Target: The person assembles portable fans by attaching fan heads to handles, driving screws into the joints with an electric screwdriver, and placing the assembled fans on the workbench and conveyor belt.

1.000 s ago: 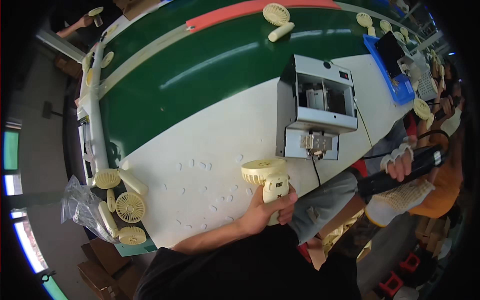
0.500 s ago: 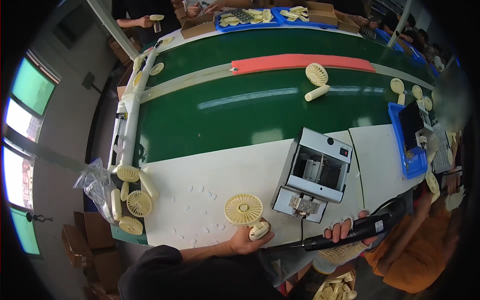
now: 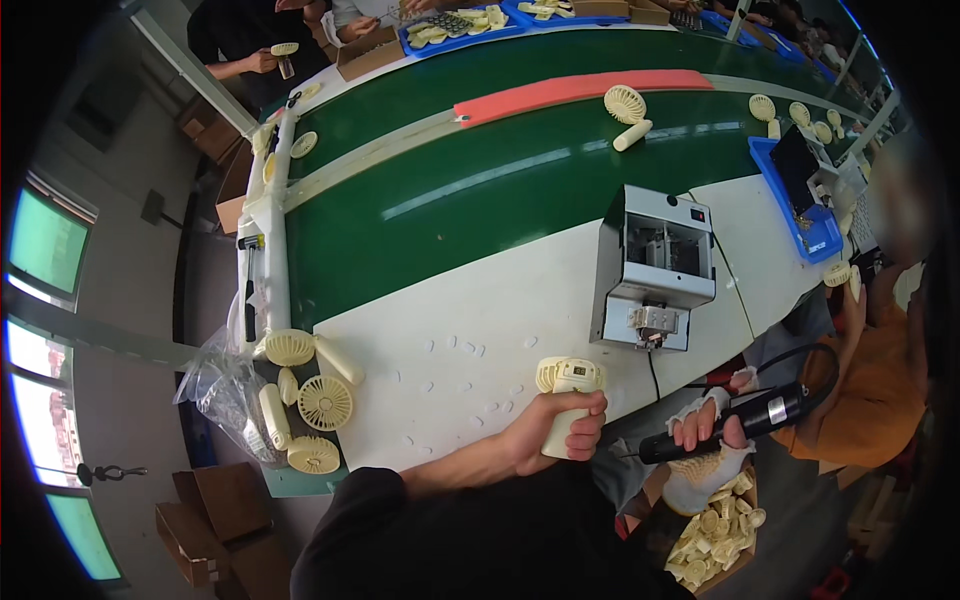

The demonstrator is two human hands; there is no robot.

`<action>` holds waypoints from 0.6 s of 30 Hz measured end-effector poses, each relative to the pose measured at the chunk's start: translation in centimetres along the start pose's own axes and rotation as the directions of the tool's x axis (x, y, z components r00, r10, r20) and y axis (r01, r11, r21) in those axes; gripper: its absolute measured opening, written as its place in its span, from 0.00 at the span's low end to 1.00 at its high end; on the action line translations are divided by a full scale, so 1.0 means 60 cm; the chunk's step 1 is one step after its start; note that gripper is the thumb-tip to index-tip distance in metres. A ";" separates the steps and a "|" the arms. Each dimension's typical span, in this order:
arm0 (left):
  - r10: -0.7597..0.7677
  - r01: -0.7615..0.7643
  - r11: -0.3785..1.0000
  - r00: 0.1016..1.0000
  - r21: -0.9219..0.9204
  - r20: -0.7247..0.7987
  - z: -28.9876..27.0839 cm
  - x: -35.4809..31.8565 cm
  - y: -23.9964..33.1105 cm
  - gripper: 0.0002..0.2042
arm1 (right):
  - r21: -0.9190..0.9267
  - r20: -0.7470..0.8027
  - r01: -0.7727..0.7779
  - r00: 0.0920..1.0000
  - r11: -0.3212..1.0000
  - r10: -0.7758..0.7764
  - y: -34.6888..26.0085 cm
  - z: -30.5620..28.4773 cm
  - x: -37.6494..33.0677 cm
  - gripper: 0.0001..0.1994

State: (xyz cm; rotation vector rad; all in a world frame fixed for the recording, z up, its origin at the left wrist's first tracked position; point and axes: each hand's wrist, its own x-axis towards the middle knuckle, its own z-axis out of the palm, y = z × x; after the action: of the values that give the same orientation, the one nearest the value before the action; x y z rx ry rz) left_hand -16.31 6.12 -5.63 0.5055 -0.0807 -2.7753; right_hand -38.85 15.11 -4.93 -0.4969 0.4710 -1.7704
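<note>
Cream handheld fan [image 3: 568, 382], small dark display [image 3: 580, 370] on its handle [image 3: 561, 438], was gripped in the left hand [image 3: 560, 425] by the tabletop [image 3: 480, 310]'s near edge; the right hand [image 3: 700, 428] clasped a black power screwdriver [image 3: 770, 412].

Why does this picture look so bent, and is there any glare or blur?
Head view: the fisheye lens bows straight edges, like those of the green surface, and leaves a black rim; pale glare streaks that surface and a window at far left is partly washed white; a patch near the right edge is smeared, while the left hand and its fan look fairly sharp.
</note>
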 end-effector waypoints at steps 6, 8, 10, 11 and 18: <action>0.095 -0.091 0.995 0.987 0.032 -0.129 0.022 0.021 -0.004 0.12 | 0.044 0.016 0.028 0.999 0.999 -0.028 -0.013 0.016 0.065 0.29; 0.100 -0.098 0.995 0.988 0.023 -0.121 0.011 0.027 0.003 0.11 | 0.094 0.081 0.053 0.995 0.994 -0.061 -0.024 -0.006 0.097 0.31; 0.096 -0.088 0.994 0.988 0.070 -0.120 0.011 0.034 0.004 0.11 | 0.015 -0.006 0.073 0.997 0.997 -0.072 -0.036 0.017 0.111 0.32; 0.062 -0.053 0.995 0.992 0.078 -0.106 0.013 0.042 0.004 0.11 | 0.084 0.077 0.029 0.996 0.996 -0.035 -0.051 0.001 0.112 0.34; -0.010 0.028 0.990 0.992 0.139 -0.130 0.008 0.027 -0.005 0.10 | 0.200 0.176 -0.091 0.983 0.976 0.055 -0.073 -0.008 0.105 0.21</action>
State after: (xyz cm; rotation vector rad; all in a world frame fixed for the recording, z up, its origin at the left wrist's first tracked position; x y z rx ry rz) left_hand -18.00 5.87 -5.78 0.7230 -0.2438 -2.7601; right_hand -44.03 10.08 -2.35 -0.4713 0.1802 -1.6676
